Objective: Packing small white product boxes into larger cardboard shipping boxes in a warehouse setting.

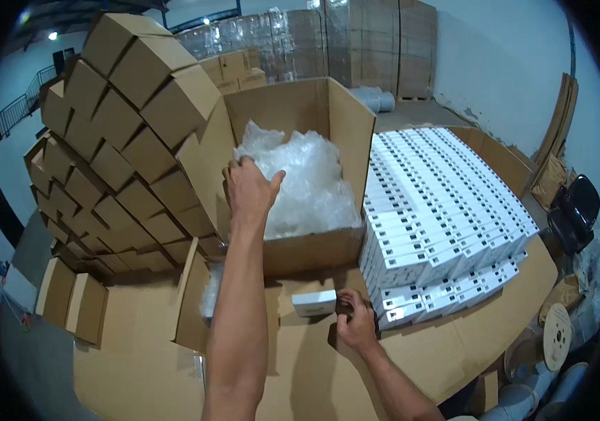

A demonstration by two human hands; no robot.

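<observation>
My left hand [251,188] reaches over the near left side of a large open carton [314,252]. Its thumb and fingers are apart, close above or against the clear bubble wrap bags [307,175] heaped inside; contact is hard to tell. Low in front of that carton, my right hand [357,321] has its fingers and thumb at the right end of a small white box [314,303]. To the right stand long rows of similar white boxes [447,203], stacked in layers with small dark marks on their ends.
Brown cartons [117,154] are piled high on the left. An open small carton [191,302] and bubble wrap [210,291] lie left of my forearm on the cardboard-covered table [138,365]. A black chair [577,210] and cable reel [557,335] stand right; wrapped pallets [377,49] are behind.
</observation>
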